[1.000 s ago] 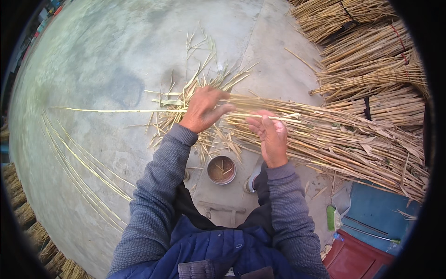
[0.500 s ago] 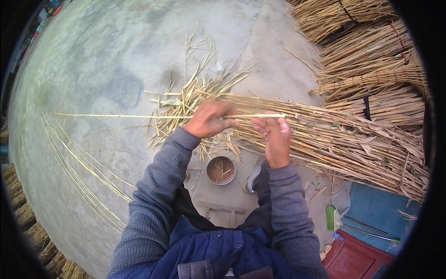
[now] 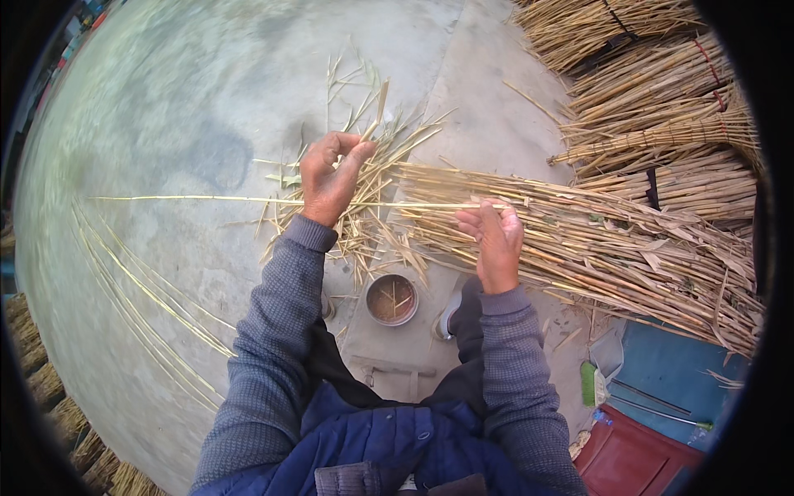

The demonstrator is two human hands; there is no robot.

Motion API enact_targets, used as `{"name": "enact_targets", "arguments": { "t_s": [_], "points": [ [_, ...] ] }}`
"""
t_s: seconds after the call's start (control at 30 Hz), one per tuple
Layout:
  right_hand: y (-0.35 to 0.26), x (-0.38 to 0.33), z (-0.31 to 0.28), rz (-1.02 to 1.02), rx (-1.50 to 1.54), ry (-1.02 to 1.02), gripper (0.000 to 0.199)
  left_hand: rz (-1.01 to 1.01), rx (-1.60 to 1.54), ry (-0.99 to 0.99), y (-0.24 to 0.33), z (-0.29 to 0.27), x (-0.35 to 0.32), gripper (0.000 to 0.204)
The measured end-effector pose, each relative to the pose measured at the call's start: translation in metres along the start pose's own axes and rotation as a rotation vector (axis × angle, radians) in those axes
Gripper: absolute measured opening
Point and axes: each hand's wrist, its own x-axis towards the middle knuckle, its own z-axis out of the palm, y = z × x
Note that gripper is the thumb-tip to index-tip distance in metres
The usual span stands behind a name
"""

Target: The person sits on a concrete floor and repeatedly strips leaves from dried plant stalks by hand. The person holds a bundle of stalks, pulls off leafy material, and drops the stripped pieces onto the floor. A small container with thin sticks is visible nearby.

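Note:
My right hand (image 3: pixel 499 248) pinches the right end of a long, thin, pale reed stalk (image 3: pixel 186 197). The stalk stretches nearly level to the far left, passing behind my left hand (image 3: pixel 329 180), which hides a short length of it. Held between the thumb and fingers of that hand is a short dry strip of leaf sheath (image 3: pixel 382 101), pointing up and away. Under the left hand lies a heap of peeled husks and leaf scraps (image 3: pixel 356 231). A thick bundle of reed stalks (image 3: pixel 595 248) lies on the floor beneath and beyond my right hand.
Tied reed bundles (image 3: pixel 653 91) are stacked at the far right. Several thin stalks (image 3: pixel 141 277) lie fanned on the concrete at left. A round metal bowl (image 3: pixel 392 321) with bits of stalk stands between my feet. A green brush (image 3: pixel 588 385) and red panel (image 3: pixel 633 455) lie lower right.
My left hand has moved left and away from me, off the stalk's right part, and now holds a strip of sheath. The right hand stays nearly in place, holding the stalk's end.

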Motion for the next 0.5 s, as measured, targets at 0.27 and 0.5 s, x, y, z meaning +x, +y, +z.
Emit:
{"name": "enact_targets", "arguments": {
  "t_s": [0.27, 0.5],
  "points": [
    [-0.007, 0.007, -0.001, -0.012, 0.037, 0.046, 0.019, 0.259, 0.333, -0.701, -0.019, -0.016, -0.007, 0.025],
    [0.004, -0.006, 0.018, -0.044, -0.037, -0.150, 0.019, 0.506, 0.440, -0.614, -0.002, 0.003, -0.027, 0.021]
  ]
}}
